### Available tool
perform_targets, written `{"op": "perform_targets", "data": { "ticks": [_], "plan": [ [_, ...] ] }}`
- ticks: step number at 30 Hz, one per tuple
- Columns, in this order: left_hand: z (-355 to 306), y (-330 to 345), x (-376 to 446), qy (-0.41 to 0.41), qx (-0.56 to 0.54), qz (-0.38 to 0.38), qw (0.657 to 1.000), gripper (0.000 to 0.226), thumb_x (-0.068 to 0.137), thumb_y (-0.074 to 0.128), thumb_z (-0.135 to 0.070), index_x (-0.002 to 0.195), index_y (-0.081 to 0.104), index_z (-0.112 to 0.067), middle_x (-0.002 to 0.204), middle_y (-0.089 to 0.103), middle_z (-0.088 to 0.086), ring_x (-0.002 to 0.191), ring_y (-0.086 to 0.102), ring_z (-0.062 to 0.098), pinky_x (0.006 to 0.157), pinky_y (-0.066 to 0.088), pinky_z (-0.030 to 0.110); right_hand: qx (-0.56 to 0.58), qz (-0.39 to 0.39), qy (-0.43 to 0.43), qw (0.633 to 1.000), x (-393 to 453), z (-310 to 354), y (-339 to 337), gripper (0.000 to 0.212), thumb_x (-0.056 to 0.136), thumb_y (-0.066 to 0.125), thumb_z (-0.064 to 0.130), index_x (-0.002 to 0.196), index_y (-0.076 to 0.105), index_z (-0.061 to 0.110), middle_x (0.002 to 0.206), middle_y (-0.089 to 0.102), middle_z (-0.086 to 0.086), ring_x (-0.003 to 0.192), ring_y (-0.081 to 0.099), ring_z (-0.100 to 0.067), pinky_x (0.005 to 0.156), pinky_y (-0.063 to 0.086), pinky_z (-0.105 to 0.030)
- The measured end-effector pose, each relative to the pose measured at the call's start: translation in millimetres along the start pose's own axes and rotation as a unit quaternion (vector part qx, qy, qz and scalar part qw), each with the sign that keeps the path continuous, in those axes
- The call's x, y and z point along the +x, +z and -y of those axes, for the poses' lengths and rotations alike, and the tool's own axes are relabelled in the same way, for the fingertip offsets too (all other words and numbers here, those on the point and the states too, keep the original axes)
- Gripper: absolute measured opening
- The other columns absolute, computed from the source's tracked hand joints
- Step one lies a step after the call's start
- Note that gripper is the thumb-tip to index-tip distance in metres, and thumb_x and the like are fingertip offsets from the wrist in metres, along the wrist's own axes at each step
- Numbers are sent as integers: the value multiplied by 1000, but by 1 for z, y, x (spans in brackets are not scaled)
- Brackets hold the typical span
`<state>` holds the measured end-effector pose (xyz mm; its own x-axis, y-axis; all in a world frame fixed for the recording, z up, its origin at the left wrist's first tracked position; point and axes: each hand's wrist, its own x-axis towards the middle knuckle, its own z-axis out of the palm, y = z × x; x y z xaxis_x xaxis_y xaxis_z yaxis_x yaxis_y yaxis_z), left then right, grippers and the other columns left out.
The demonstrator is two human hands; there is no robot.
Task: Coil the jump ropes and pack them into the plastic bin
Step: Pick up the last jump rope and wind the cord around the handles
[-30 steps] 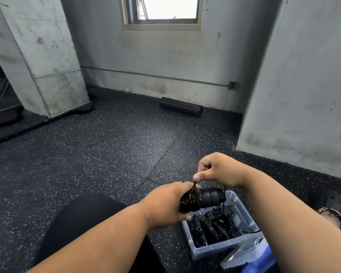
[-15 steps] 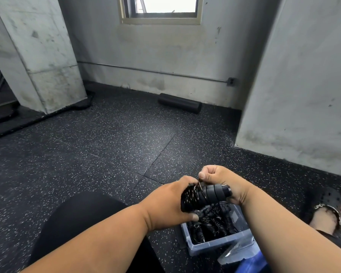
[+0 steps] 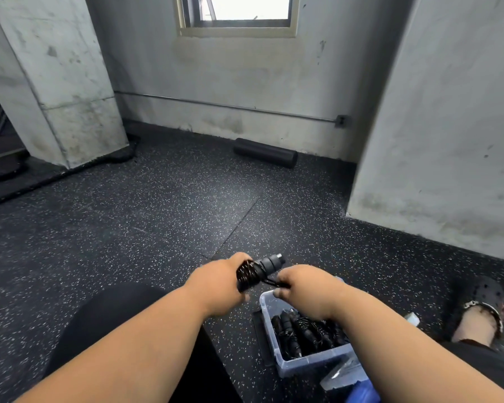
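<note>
My left hand (image 3: 218,283) grips a black jump rope bundle (image 3: 258,271), its cord wound round the handles, the handle tips pointing up and right. My right hand (image 3: 306,289) is just to the right of it and pinches the loose end of the cord below the handles. Both hands hover over the near-left corner of the clear plastic bin (image 3: 269,308) on the floor. Several coiled black jump ropes (image 3: 303,333) lie inside the bin; my right forearm hides part of them.
The floor is black speckled rubber. A black foam roller (image 3: 265,152) lies by the far wall. Concrete pillars stand left (image 3: 56,82) and right (image 3: 448,126). My sandalled foot (image 3: 477,315) is right of the bin, a clear lid (image 3: 342,376) beside its near side.
My right hand dropped from above the handles to their right side, pulling the cord end down. The bundle tilted, tips now pointing up and right. The view shifted downward.
</note>
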<state>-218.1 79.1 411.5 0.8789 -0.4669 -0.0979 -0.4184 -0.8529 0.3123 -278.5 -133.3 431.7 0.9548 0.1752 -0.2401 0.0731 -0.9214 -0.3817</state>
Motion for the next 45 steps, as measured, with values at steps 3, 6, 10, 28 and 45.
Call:
{"op": "perform_targets", "data": {
  "ticks": [3,6,10,28,45],
  "plan": [
    [-7,12,-4,29,23,67,997,67,80,83,-41,133,42,-47,111,72,-8,103,68,23,89,55,37,-113,21,-32,993,-11,16,-22,13,96,66,37,101,71,26,93,69,2,86,62,-22,69,40,-27],
    [-11,11,-7,72,14,102,992,76,76,89,-37,135,43,-50,119,72,-11,111,66,21,95,53,36,-100,12,-36,994,-17,17,-40,18,82,83,39,83,68,28,80,69,9,75,61,-14,59,39,-26],
    [-17,7,-15,135,-31,142,980,85,73,93,-36,138,41,-53,121,71,-14,110,66,14,95,50,28,51,46,-55,996,-18,8,-55,29,66,95,33,82,74,21,76,75,5,64,62,-6,62,46,-26],
    [-29,0,-27,65,-347,144,924,120,81,90,-47,160,1,-59,146,56,-16,127,59,2,117,43,30,400,-30,62,914,-1,-14,4,40,103,47,13,65,56,18,58,55,-1,47,43,-10,47,34,-21],
    [-9,-4,-9,-52,-347,-1,936,66,80,87,-45,130,44,-44,104,74,-7,80,73,12,80,61,37,385,46,54,920,-6,-12,9,16,104,55,15,93,67,19,72,61,-2,53,49,-12,46,35,-25]
  ]
}}
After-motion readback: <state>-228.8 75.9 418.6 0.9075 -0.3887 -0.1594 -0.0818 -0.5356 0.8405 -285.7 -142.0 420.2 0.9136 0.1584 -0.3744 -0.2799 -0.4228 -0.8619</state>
